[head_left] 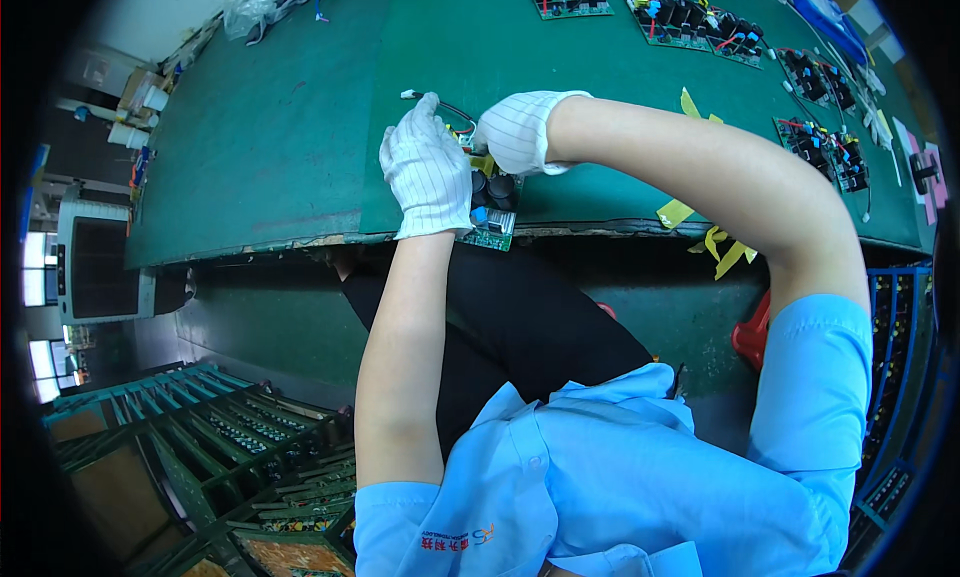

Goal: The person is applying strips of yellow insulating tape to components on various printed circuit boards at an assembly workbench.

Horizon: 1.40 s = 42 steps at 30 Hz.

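Both my hands wear white striped gloves and meet over a green circuit board point(492, 229) at the front edge of the green bench point(280, 127). My left hand point(426, 169) grips the board's left side, and a thin black wire with a white connector point(410, 95) sticks up past its fingers. My right hand point(518, 129) is closed at the board's far end, on small yellow and red parts. Black round capacitors point(493, 189) stand on the board between the hands.
Several populated circuit boards point(690, 22) lie along the far and right side of the bench. Yellow tape strips point(722, 249) hang at the bench's front edge. A clear plastic bag point(262, 5) lies far left. Green racks of boards point(250, 447) stand at lower left.
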Available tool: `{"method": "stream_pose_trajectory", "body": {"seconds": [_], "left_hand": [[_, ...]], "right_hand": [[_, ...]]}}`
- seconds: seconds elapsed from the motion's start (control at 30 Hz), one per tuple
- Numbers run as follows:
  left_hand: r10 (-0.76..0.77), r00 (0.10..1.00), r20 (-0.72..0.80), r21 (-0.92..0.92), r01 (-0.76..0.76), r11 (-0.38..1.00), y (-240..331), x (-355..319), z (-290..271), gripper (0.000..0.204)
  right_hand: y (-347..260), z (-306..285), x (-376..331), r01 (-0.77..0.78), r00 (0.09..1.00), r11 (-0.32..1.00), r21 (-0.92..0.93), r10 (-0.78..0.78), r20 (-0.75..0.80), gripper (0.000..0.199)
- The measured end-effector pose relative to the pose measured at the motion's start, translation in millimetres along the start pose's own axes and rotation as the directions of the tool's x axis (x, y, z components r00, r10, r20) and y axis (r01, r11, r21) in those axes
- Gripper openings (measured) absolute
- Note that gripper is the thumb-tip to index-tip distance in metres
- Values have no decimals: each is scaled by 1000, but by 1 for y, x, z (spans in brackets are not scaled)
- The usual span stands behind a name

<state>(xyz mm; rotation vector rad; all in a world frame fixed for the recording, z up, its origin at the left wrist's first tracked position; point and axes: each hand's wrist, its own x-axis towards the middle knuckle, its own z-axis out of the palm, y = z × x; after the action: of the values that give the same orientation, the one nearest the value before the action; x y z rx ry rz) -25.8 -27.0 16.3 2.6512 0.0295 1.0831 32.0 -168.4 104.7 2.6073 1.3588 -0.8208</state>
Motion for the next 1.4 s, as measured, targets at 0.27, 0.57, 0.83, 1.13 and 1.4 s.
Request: {"method": "stream_pose_trajectory", "body": {"seconds": [0.27,0.57,0.83,1.13,1.4], "left_hand": [[-13,1000,-25,-112,10,994,-6,-1,10,31],[-52,998,-37,-126,47,991,-9,-5,9,31],[-65,997,-31,-146,60,987,-8,-6,8,26],[-62,996,-63,-204,48,978,-12,-4,14,26],[-85,994,-66,-249,66,966,-11,-4,14,25]], "right_hand": [[33,11,18,-36,998,996,83,41,-53,36],[10,9,-16,41,998,999,-29,-42,-48,42],[19,15,-4,162,985,962,-219,-171,-23,45],[12,19,-16,173,971,967,-186,-198,-130,38],[43,8,-25,98,877,939,-329,-237,-417,10]]}}
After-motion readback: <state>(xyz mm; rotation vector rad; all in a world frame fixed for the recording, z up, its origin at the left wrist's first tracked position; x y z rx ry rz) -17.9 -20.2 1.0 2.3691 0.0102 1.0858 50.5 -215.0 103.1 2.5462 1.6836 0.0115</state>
